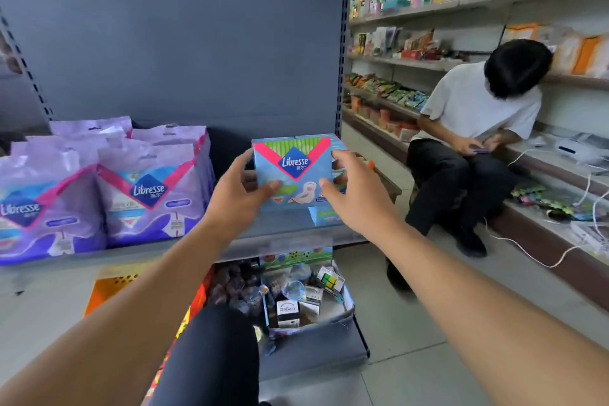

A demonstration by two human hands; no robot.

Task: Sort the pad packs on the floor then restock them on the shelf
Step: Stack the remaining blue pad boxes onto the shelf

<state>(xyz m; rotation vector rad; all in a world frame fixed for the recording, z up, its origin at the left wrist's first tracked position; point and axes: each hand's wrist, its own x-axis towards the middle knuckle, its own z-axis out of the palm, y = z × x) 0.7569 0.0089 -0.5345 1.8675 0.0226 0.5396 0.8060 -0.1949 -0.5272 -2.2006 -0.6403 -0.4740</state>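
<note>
**Blue pack held square at the shelf, centre of frame**

Our fingertips (275, 187) do the work here: the left hand (235, 193) curls its thumb over the lower front of the blue pad pack (293, 171) with its fingers behind, while the right hand (351, 189) pinches the opposite edge, thumb in front and fingers wrapped round the side. We hold it at both edges, we judge, so the printed face stays forward and upright as it goes in.

The pack sits just right of centre, over the grey shelf (290, 231), touching or nearly touching more blue packs (324, 216) lined up behind and below it; we cannot tell whether it rests on the board yet. That grouping suggests like goes with like.

At the left of the frame the purple pad packs (148, 191) stand in rows, well apart from the blue ones, faces out.

Lower centre, a box of small items (306, 297) sits under the shelf. At the right, a seated person (471, 128) bends over a phone.
</note>
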